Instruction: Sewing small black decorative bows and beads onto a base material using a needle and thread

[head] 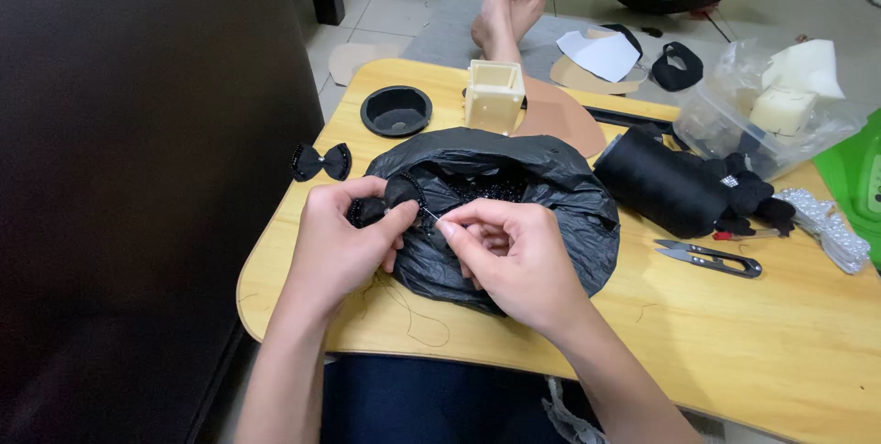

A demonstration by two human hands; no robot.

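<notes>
Sewing view: we see two bare hands at work over a wooden lap table (734,352), near its front-left corner.
Left hand: left hand (344,247) closed, pinching a small black beaded bow piece (396,198) between thumb and fingers.
Right hand: right hand (514,256) closed, fingertips pinched on a thin needle (429,215) that points at the bow piece; we see the needle only as a faint sliver.
Bow piece place: held just above the left rim of the black plastic bag (551,196), toward the table's left edge.
Bag: crumpled, open, sits mid-table; we make out small black beads (477,189) inside.
Thread: loose dark thread (404,306) trails on the table below the hands, near the front edge.
Finished bow: a second black bow (321,161) lies at the left edge, apart from the hands.
Black round cup (396,110): near the back-left corner.
Cream square box (495,95): upright at the back edge, just beside a tan card piece (560,118).
Black thread spool (665,189): lying on its side right of the bag, touching it.
Snips (711,259): metal thread snips flat on the table, in front of the spool.
Clear plastic tub (762,123): at the back-right corner, white blocks inside.
Pearl beads (830,228): white strand at the right edge.
Black fabric bits (752,198): heaped between spool and pearl strand.
Off table: a person's bare feet (509,4) rest on the floor beyond the back edge.
</notes>
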